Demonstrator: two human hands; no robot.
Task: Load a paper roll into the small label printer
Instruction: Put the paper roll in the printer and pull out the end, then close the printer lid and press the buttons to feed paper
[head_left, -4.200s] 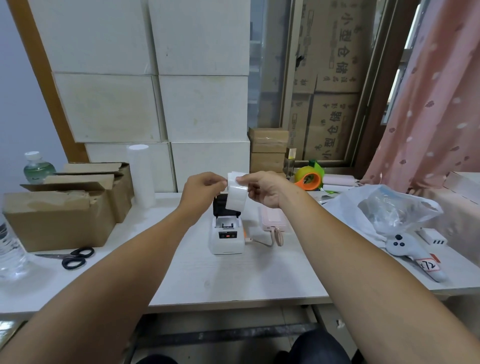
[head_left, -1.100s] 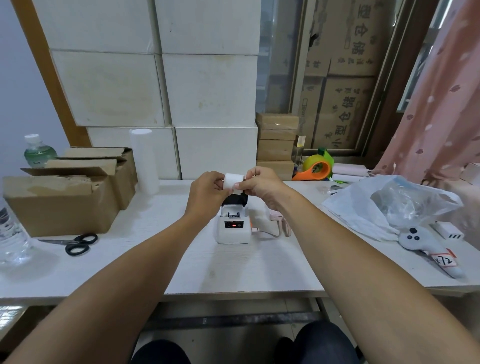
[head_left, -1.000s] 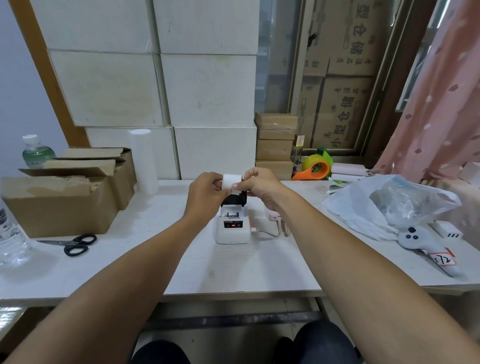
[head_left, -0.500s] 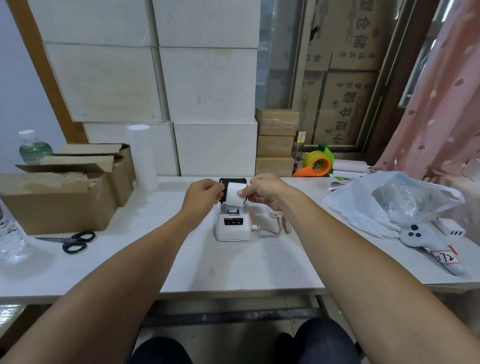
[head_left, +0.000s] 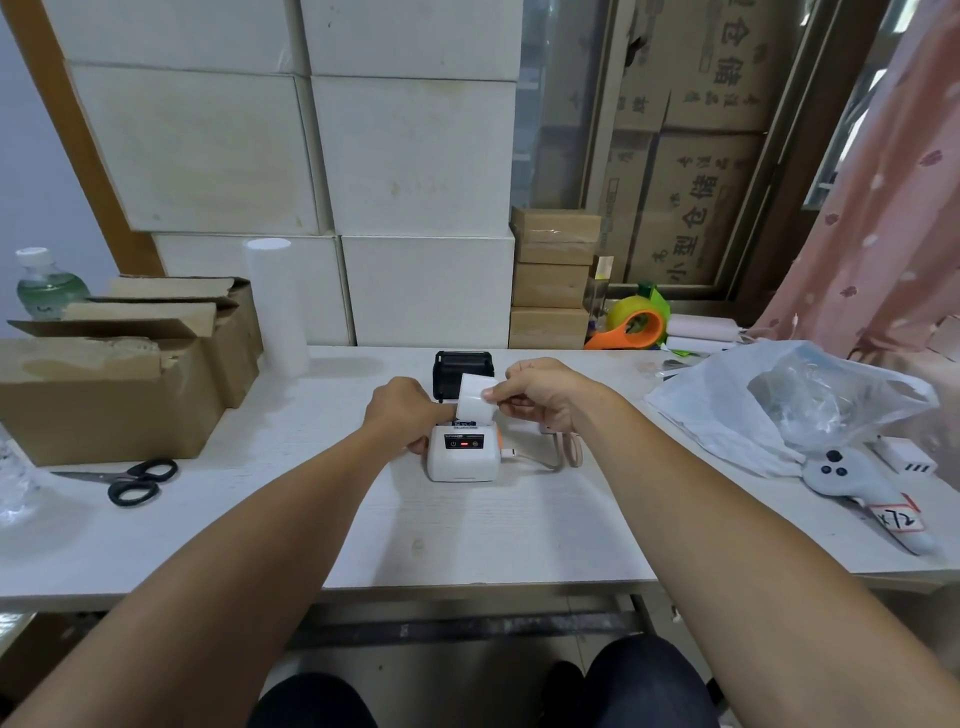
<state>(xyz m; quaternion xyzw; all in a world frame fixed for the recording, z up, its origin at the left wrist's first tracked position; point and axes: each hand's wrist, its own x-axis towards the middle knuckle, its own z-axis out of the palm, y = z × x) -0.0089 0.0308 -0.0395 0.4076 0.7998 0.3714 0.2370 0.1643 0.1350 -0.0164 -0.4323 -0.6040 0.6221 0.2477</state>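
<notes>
White laminate worktop nearest, bare in front of the label printer. On the printer's near face, a red light lit. Lid tipped open at the far side, exposing the bay. Left hand closed against the printer's left flank, probably steadying it. Right hand pinching the paper roll by thumb and fingertips, just above the open bay, loose sheet hanging toward it, likely for a straight drop-in. Further left, scissors and brown cartons; right, a clear plastic bag. Beyond, stacked white boxes, pink curtain.
</notes>
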